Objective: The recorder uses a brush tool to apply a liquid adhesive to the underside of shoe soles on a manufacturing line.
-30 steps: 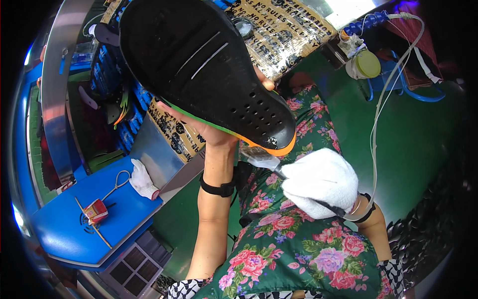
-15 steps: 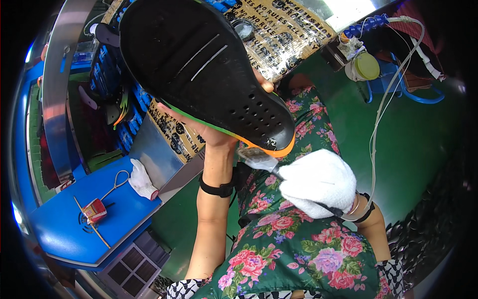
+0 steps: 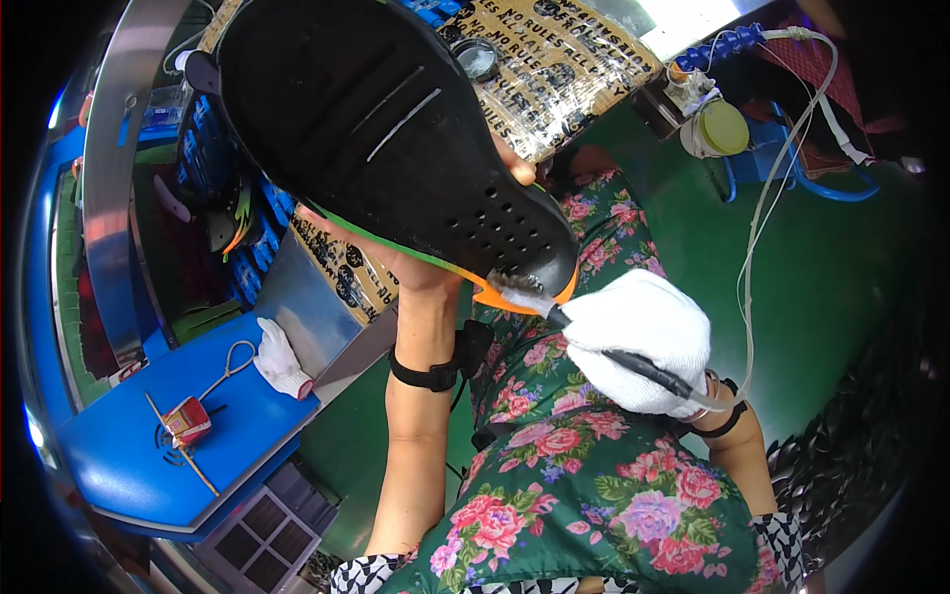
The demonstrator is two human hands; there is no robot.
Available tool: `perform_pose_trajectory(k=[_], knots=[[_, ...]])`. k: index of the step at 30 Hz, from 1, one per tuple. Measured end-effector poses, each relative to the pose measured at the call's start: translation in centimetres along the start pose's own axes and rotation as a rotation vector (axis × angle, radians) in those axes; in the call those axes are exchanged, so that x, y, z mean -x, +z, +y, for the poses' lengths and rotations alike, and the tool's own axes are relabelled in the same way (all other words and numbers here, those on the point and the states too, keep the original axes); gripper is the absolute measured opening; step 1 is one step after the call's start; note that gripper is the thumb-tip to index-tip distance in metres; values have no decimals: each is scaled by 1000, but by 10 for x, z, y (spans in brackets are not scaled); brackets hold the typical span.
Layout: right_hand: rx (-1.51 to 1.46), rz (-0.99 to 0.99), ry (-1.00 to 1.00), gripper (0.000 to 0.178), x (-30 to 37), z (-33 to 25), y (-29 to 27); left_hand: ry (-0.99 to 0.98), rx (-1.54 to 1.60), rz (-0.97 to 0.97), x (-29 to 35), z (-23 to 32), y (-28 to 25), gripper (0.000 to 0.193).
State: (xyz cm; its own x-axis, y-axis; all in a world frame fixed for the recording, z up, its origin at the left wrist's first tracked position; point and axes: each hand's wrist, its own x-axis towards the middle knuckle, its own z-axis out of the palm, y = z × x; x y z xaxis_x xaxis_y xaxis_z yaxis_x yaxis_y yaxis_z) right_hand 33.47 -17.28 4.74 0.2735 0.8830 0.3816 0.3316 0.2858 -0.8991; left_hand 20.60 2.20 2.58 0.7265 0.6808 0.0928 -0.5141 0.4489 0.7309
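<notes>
A large black shoe sole [image 3: 356,109] with a green and orange edge fills the upper middle, its perforated end toward me. My bare left hand [image 3: 421,269] is wrapped around it from below; some fingers come up at the far side. In a white knitted glove, my right hand [image 3: 638,342] is closed around the dark handle of a flat brush [image 3: 524,294]. A clear tube [image 3: 744,366] runs off the handle's end. The bristles touch the sole near its orange-edged end, where a wet-looking patch shines.
Beyond the sole is a work surface [image 3: 554,69] covered in patterned, taped sheeting, with a small round jar [image 3: 477,59] on it. A white glove [image 3: 281,358] and a red box [image 3: 188,423] lie on a blue machine cover [image 3: 119,460]. At right stand a blue stool [image 3: 841,188] and a yellow-lidded pot [image 3: 722,131].
The brush has moved up from beside the sole's orange edge onto its black face. My right hand has turned, showing more handle. The sole has shifted slightly left.
</notes>
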Motion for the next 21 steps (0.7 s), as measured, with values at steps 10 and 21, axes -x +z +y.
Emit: perform_pose_trajectory(k=[10, 21], knots=[[-55, 28, 23, 23, -2, 5, -12, -48, 32, 1, -1, -1, -1, 127], [-123, 36, 61, 20, 2, 3, -8, -56, 55, -45, -1, -1, -7, 125]])
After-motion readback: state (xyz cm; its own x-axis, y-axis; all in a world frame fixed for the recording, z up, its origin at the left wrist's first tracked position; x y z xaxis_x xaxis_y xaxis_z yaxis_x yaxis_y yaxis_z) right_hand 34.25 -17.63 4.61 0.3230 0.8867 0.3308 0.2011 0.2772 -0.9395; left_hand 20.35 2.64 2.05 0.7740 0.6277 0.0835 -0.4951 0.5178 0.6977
